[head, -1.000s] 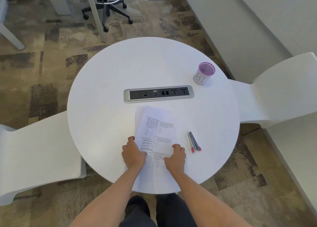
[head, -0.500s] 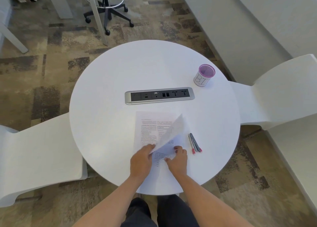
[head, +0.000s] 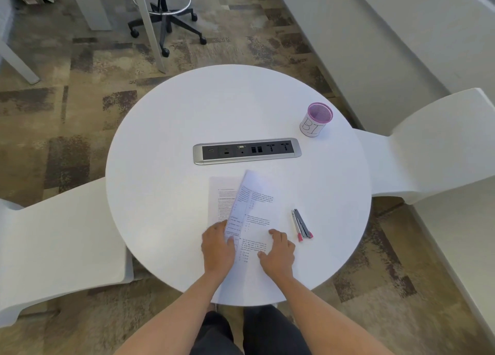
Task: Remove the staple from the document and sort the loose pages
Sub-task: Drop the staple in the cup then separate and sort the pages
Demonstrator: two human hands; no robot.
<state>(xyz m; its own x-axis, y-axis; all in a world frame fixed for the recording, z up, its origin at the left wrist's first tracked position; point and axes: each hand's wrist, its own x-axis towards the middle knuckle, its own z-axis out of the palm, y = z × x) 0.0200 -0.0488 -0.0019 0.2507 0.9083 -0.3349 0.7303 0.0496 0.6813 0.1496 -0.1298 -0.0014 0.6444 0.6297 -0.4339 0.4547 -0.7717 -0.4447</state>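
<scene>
So the left hand [head: 217, 247] has its fingers curled on the left edge of the top page [head: 257, 212], pinching it where that edge is lifted off the sheet under it. The right hand [head: 278, 251] isn't gripping anything. It just rests on the lower right part of the same page, fingers lying on the paper and thumb pointing in toward the other hand.

The top page sits at a slight angle, with its left side curled up and its right side flat on the table [head: 166, 145]. The bottom page [head: 221, 194] peeks out on the left, flat, with printed text showing. Both sheets are at the near side of the table, right in front of the person, and the near end reaches the table's edge. Can't tell from here whether a staple is in there anywhere, too small.

Just to the right of the paper, apart from it, lies the staple remover [head: 302, 224], metal with pink tips. Beyond the pages a power strip [head: 246, 150] is set into the tabletop, and off to the far right stands a pink mesh pen cup [head: 316, 120] with a white label reading "BI". White chairs [head: 64, 242] sit on both sides.
</scene>
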